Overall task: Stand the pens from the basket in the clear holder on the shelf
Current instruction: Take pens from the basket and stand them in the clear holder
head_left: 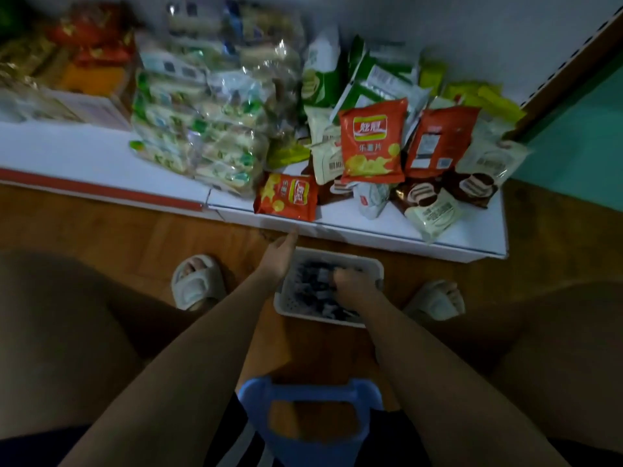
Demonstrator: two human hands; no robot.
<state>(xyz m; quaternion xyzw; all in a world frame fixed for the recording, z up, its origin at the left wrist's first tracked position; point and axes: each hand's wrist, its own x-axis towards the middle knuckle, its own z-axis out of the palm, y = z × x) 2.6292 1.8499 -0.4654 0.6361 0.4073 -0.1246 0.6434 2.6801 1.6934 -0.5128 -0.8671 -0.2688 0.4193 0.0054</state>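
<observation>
White basket (376, 264) on the wooden floor (101, 230), just in front of the low white shelf (101, 153), between two feet in pale slides (197, 281). Inside it, a dark blurred jumble of pens (310, 274), individual ones too smeared to tell apart. Right hand (354, 284) down in the basket, fingers curled among the pens; whether anything is actually gripped cannot be told. Left hand (281, 254) spread loose and flat at the basket's left rim, fingertips reaching toward the shelf edge, holding nothing. On the shelf, heaped snack packets: an orange crisp bag (372, 143) with a red-and-yellow logo in Chinese characters, too blurred to read, and a smaller matching orange bag (286, 197) lying at the shelf's front edge. Blue plastic stool (303, 392) at bottom centre.
</observation>
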